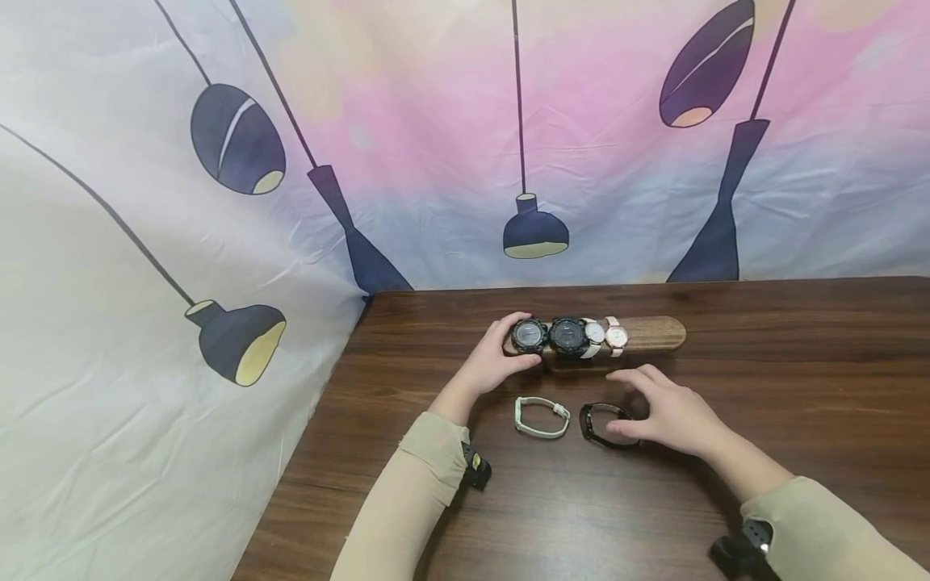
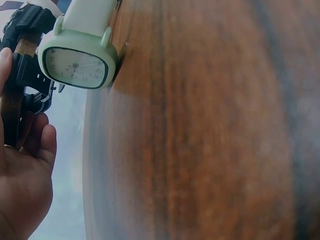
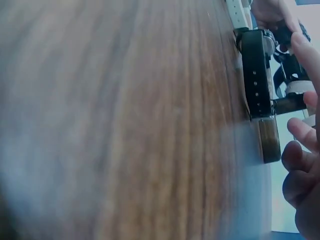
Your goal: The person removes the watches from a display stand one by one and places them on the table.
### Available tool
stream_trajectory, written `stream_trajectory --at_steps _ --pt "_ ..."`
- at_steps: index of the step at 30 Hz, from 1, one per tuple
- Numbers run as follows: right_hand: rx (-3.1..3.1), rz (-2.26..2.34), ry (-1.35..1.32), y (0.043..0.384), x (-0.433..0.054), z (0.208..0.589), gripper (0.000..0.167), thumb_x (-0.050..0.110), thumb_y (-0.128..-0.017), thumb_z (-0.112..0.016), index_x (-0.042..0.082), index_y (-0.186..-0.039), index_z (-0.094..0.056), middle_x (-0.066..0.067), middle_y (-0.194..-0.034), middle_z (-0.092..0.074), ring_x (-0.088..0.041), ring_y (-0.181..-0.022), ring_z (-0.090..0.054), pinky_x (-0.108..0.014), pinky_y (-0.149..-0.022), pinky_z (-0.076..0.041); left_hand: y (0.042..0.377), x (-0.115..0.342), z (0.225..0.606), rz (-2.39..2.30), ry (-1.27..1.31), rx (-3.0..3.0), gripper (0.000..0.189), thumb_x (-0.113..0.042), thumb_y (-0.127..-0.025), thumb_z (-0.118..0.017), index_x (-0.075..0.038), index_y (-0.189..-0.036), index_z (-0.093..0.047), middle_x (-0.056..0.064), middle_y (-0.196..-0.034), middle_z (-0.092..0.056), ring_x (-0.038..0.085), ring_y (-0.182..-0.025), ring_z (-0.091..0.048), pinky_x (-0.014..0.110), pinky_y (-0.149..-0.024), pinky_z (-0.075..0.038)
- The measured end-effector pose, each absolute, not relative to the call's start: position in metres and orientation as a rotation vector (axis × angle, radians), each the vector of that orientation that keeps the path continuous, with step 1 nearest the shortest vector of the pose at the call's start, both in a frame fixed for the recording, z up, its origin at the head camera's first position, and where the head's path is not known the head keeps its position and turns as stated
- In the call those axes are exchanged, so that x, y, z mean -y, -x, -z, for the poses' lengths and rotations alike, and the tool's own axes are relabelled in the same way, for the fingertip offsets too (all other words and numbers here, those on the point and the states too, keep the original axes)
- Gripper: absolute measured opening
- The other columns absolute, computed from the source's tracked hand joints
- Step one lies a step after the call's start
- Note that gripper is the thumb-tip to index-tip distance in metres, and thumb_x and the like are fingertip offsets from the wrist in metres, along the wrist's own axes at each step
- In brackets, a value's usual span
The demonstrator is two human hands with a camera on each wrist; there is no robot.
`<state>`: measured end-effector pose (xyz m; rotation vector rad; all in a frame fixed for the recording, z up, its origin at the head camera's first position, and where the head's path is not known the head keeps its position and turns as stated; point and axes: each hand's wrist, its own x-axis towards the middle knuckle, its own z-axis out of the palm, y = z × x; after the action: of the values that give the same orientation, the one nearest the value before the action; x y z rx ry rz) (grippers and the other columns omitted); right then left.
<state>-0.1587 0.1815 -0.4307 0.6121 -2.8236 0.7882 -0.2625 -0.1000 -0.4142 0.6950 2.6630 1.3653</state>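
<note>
A wooden bar-shaped watch stand [image 1: 654, 333] carries two black chunky watches [image 1: 569, 337] and two pale-strapped watches [image 1: 617, 337] side by side. My left hand [image 1: 488, 359] grips its left end, thumb in front and fingers behind, around the leftmost black watch [image 1: 529, 335]. In front, a mint-green watch [image 1: 541, 417] lies on its side with its strap buckled in a loop; the left wrist view shows its rounded rectangular dial [image 2: 75, 68]. A black-strapped watch [image 1: 596, 436] lies looped beside it. My right hand [image 1: 676, 411] hovers at that watch, thumb and fingers spread apart; whether the thumb touches is unclear.
The dark wood-grain table [image 1: 821, 371] extends to both sides and toward me. Behind it hangs a cloth backdrop [image 1: 443, 161] printed with lamps, and another cloth side [image 1: 109, 403] runs along the table's left edge. Black wrist cameras [image 1: 475, 468] sit at both sleeves.
</note>
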Motion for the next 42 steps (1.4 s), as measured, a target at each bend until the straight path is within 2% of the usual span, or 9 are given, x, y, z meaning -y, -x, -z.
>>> stream_trajectory --at_steps 13,24,34,42 --pt "2.760 -0.840 -0.564 0.161 -0.191 0.424 0.065 0.050 -0.074 -0.074 0.019 -0.127 -0.052 -0.001 -0.102 -0.055 -0.002 -0.058 -0.044 -0.030 -0.054 -0.038 0.263 0.101 0.416 -1.353 -0.716 -2.676 0.068 -0.034 -0.080 -0.074 -0.029 -0.139 -0.040 0.008 -0.122 -0.044 0.020 -0.104 -0.049 0.040 -0.090 -0.041" --pt "2.669 -0.916 -0.512 0.164 -0.197 0.418 0.059 0.035 -0.076 -0.078 0.013 -0.125 -0.055 -0.005 -0.101 -0.051 -0.018 -0.074 -0.047 -0.031 -0.058 -0.038 0.261 0.101 0.415 -1.348 -0.697 -2.663 0.067 -0.032 -0.081 -0.074 -0.030 -0.139 -0.040 0.008 -0.126 -0.043 0.021 -0.107 -0.049 0.041 -0.091 -0.040" --pt "2.522 -0.843 -0.508 0.169 -0.205 0.414 0.054 0.025 -0.071 -0.082 0.012 -0.119 -0.060 -0.002 -0.095 -0.047 -0.013 -0.073 -0.040 -0.028 -0.056 -0.035 0.261 0.101 0.414 -1.346 -0.699 -2.667 0.067 -0.032 -0.081 -0.074 -0.030 -0.139 -0.040 0.008 -0.128 -0.042 0.021 -0.110 -0.048 0.042 -0.093 -0.039" --pt "2.480 -0.842 -0.518 0.175 -0.211 0.413 0.056 0.020 -0.067 -0.084 0.007 -0.117 -0.061 -0.006 -0.100 -0.047 -0.020 -0.086 -0.038 -0.036 -0.070 -0.034 0.261 0.101 0.413 -1.354 -0.705 -2.663 0.067 -0.032 -0.080 -0.075 -0.029 -0.138 -0.041 0.007 -0.125 -0.043 0.021 -0.108 -0.048 0.041 -0.092 -0.040"
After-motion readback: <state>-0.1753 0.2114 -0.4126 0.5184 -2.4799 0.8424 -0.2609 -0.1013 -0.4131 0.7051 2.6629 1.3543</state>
